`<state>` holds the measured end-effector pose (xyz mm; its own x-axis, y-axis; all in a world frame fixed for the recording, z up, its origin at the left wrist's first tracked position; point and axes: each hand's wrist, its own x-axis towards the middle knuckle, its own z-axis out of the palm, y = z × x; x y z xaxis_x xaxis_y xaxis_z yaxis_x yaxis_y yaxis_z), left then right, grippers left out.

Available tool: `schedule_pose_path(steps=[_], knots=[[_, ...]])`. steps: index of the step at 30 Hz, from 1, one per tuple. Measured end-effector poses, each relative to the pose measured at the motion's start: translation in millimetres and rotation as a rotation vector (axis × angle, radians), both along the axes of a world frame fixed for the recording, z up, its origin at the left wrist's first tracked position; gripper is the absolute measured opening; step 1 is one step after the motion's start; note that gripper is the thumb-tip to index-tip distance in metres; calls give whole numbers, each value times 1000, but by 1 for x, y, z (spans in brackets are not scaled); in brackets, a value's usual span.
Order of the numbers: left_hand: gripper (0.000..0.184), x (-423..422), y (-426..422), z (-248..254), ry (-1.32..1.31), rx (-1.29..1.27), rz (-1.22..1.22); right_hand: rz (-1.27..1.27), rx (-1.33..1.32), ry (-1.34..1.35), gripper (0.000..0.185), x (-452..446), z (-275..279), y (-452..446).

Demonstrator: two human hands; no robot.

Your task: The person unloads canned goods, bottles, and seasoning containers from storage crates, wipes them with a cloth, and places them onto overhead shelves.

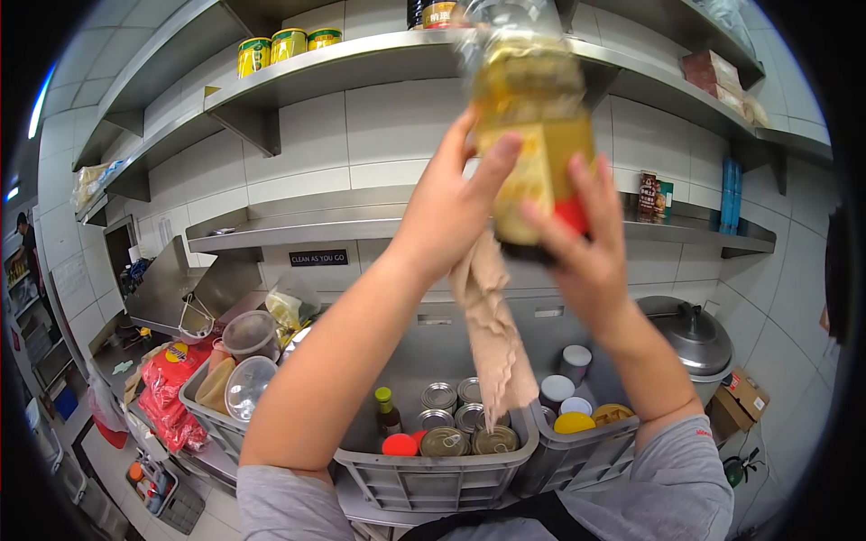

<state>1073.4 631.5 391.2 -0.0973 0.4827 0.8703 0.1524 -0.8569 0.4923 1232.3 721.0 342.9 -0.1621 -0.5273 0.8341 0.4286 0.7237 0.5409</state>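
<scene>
Your left hand grips the left side of a large bottle of yellow liquid, thumb across the edge of its pale label; your right hand holds it from the other side, fingers spread over the front and flank. The bottle is therefore between your two sets of fingers, off the surface and slightly tilted, its top blurred. A crumpled brown paper towel hangs just below your left fingers; you can't tell here exactly how they hold it.

Beneath your fingers is a grey crate with ring-pull cans and a green-capped sauce bottle. Below your right fingers, a second grey crate beside it holds a yellow-lidded container. Farther to the right of those fingers stands a lidded metal pot. Above and left of your left fingers, three yellow-and-green tins line the upper steel shelf.
</scene>
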Motion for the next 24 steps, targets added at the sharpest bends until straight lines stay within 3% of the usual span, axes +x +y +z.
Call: schedule_pose_path(steps=[2,4,7,8,9,11,12,14,15,18,22,24], knots=[[78,10,-6,13,87,108,99,68,-47,98,66,10,45,10],[82,9,-12,6,247,202,408,202,-69,103,68,13,97,31],[79,-9,-15,-27,441,181,678,104,87,160,71,7,175,73],[75,-19,-14,-43,541,96,761,-82,144,244,49,3,199,84],[71,-33,-10,-63,534,80,791,-267,197,325,46,-1,220,96],[66,-56,-10,-102,478,-53,842,-209,182,320,51,-13,258,127],[65,-67,-14,-120,428,-168,863,-160,160,319,73,-21,275,144],[65,-99,-7,-168,371,-210,939,-178,200,301,73,-33,304,180],[66,-112,-8,-190,301,-315,932,-337,154,330,68,-37,309,187],[69,-148,3,-259,166,-437,957,54,-45,283,61,-50,341,204],[70,-153,-1,-264,83,-528,939,73,-112,158,53,-61,364,210],[70,-155,-3,-267,72,-554,937,17,37,219,48,-69,367,213]])
